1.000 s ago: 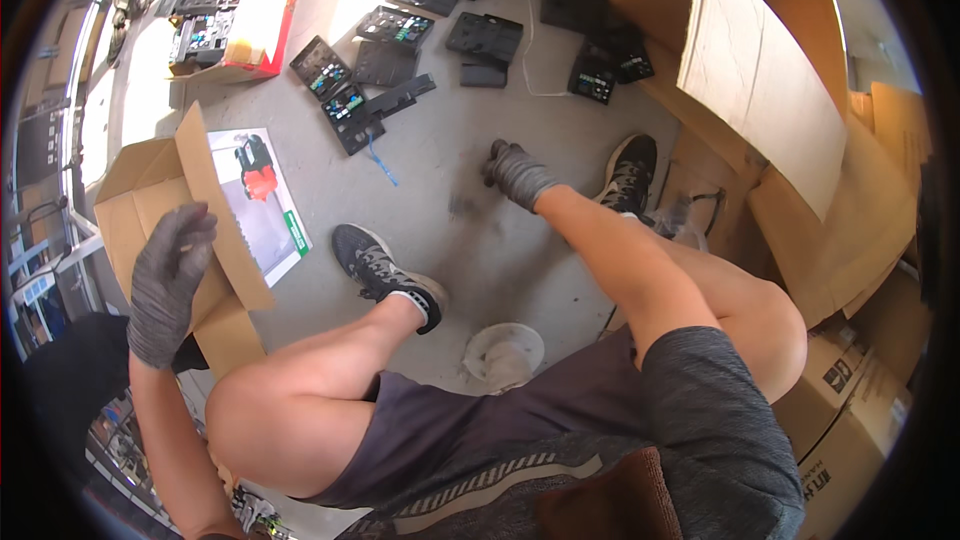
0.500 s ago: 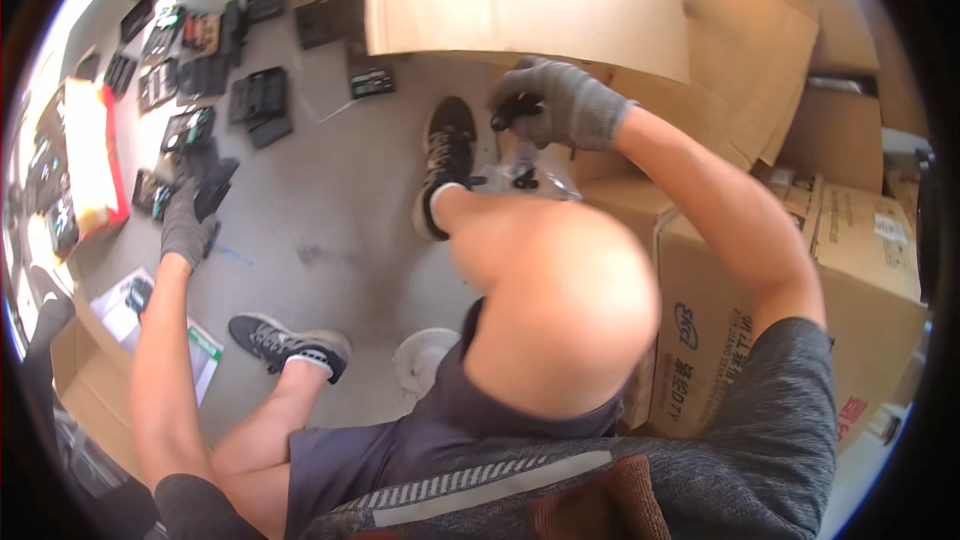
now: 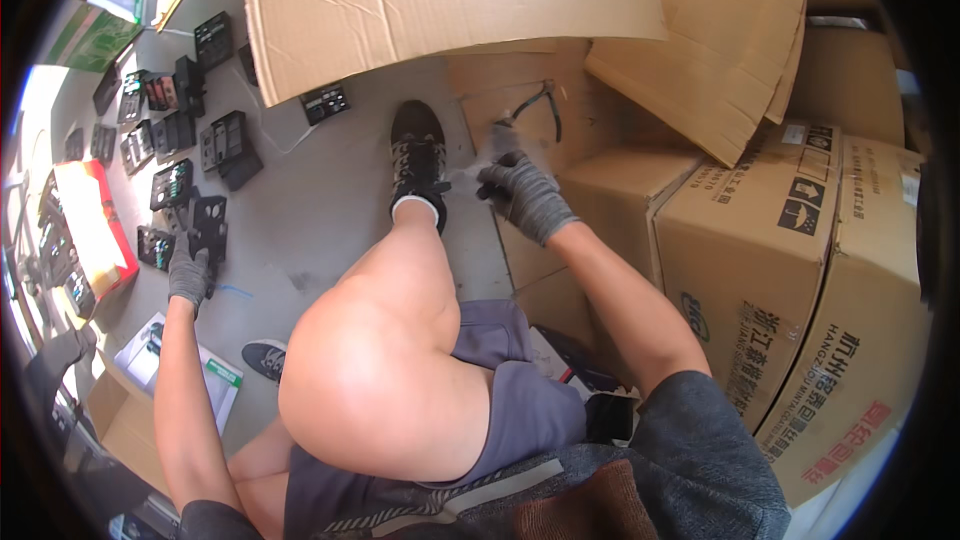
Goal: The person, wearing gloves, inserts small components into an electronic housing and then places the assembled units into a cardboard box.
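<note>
My left hand (image 3: 190, 275), in a grey knit glove, is closed on the near end of an open black plastic case (image 3: 208, 223) low over the floor. Several more black cases (image 3: 172, 185) with pale and green fittings lie beyond it. My right hand (image 3: 524, 198), gloved alike, has its fingers curled in beside an opened carton. A blurred clear plastic bag (image 3: 503, 140) shows around its fingertips, and the hand appears to grip it. Just past the bag, a thin black bent strap or cord (image 3: 548, 105) stands out against the cardboard.
A large cardboard flap (image 3: 450, 0) juts across the top. Closed cartons (image 3: 745, 230) stack up on my right. A red-edged box (image 3: 105, 230) of cases stands at the left, with a green box (image 3: 105, 15) beyond. A small open carton (image 3: 125, 415) sits near my left arm.
My right hand has moved down and nearer, from the black item to the plastic bag. My right knee has swung left, and the view has shifted right. My left hand stays at the case.
</note>
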Demonstrator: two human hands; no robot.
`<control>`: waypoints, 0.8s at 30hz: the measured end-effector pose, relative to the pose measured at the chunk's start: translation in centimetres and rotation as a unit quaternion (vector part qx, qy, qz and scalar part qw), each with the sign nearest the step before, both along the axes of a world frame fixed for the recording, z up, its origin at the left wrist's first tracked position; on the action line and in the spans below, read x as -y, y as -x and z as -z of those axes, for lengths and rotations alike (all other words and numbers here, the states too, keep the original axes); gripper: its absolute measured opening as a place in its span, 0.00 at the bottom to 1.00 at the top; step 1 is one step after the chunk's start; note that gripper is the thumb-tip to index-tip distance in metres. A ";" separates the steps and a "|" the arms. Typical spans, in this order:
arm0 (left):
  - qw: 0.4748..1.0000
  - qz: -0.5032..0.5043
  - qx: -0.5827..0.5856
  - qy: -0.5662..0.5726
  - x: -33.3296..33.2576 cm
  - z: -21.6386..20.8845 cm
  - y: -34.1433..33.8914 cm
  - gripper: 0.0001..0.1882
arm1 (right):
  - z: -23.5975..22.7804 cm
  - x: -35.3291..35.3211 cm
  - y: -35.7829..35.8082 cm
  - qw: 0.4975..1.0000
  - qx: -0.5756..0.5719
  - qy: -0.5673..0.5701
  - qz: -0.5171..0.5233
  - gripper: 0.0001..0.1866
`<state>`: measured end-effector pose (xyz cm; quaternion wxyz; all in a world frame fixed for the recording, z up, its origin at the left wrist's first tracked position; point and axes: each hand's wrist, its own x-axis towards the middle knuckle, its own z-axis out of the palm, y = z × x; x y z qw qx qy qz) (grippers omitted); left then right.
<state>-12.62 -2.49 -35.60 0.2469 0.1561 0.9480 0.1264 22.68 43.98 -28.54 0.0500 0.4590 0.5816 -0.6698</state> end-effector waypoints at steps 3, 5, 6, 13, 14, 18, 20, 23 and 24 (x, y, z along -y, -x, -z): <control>0.986 -0.029 0.101 -0.132 0.4 -3.8 1.3 0.31 | 5.2 -3.0 -0.4 0.983 0.090 -0.135 -0.085 0.06; 0.946 -0.045 0.202 -0.250 -3.3 -11.2 -0.9 0.31 | 8.6 -4.0 -2.9 0.973 0.006 -0.218 -0.079 0.09; 0.971 0.035 0.075 -0.223 -2.1 -12.7 -1.5 0.31 | 6.7 -3.2 -1.6 0.992 0.008 -0.123 -0.025 0.07; 0.873 -0.134 0.230 -0.409 -7.0 -28.3 -7.0 0.29 | -4.3 -0.2 -0.1 0.954 -0.119 -0.247 -0.123 0.16; 0.869 -0.115 0.224 -0.426 -6.9 -29.9 -7.8 0.29 | -6.7 -0.4 0.4 0.991 -0.109 -0.070 -0.036 0.16; 0.810 -0.141 0.185 -0.538 -5.1 -32.0 -9.7 0.41 | -22.6 5.5 9.0 0.939 -0.272 -0.086 -0.191 0.15; 0.810 -0.128 0.143 -0.555 -4.9 -34.1 -10.9 0.37 | -28.0 8.9 12.5 0.910 -0.304 -0.063 -0.275 0.15; 0.871 -0.058 -0.146 -0.465 -5.2 -34.7 -11.7 0.28 | -31.8 13.3 16.1 0.832 -0.375 -0.176 -0.370 0.16; 0.877 0.067 -0.300 -0.370 -4.2 -34.1 -10.7 0.23 | -33.0 14.8 17.1 0.798 -0.369 -0.246 -0.409 0.16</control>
